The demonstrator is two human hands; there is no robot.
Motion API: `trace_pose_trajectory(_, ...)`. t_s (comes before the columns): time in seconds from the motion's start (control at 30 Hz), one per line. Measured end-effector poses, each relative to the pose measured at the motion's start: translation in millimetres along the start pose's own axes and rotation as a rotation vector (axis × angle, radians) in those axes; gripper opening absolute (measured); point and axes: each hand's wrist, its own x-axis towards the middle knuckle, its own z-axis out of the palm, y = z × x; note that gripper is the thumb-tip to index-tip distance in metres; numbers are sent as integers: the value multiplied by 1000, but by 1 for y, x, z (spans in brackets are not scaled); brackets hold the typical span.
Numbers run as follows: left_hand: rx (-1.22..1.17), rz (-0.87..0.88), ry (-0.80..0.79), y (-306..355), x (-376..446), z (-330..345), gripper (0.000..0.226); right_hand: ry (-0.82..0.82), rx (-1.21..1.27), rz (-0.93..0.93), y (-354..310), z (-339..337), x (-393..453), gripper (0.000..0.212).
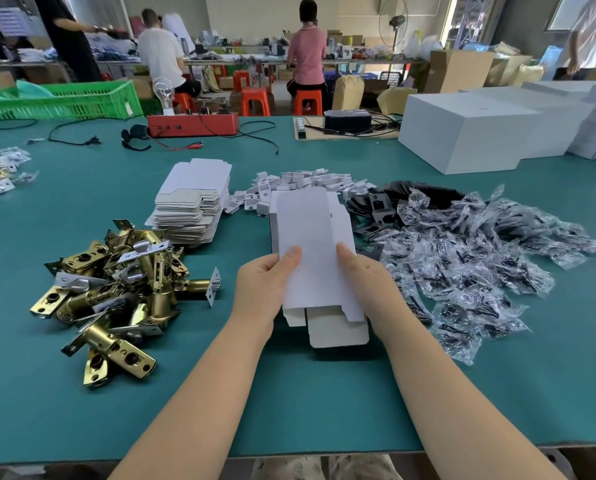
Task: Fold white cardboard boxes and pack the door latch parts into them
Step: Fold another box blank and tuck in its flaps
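Here your left hand (267,285) and right hand (365,282) each grip a near edge of the flat white cardboard box blank (315,251), its long axis pointing away over the bench (289,393).

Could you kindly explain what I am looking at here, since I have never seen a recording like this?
There is one picture, from a camera worn on a person's head, looking down at their bare arms. The left hand and right hand each grip a side of a flat white cardboard box blank above the green table. On the table lie a pile of brass door latches, a stack of unfolded white blanks and clear bags of black screws.
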Motion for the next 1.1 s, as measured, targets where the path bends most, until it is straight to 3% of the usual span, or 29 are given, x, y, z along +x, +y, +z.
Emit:
trace_pose_trajectory(0.2,32,-19,-53,0,-3,2,27,185,-311,-191,6,1,3,42)
trace_pose_trajectory(0.37,-3,22,-54,-1,-4,4,37,201,-261,-230,6,4,4,33)
trace_pose_trajectory(0.47,237,180,-3,0,-6,4,59,223,-141,-203,7,5,2,45)
trace_pose_trajectory(0.6,444,296,-4,1,-6,2,58,271,-85,-148,8,4,1,51)
trace_pose_trajectory(0.8,433,283,-71,-1,-5,2,61,273,-229,-206,10,3,2,45)
trace_pose_trajectory(1.1,400,206,-139,3,-9,4,56,284,-184,-126,11,-3,8,46)
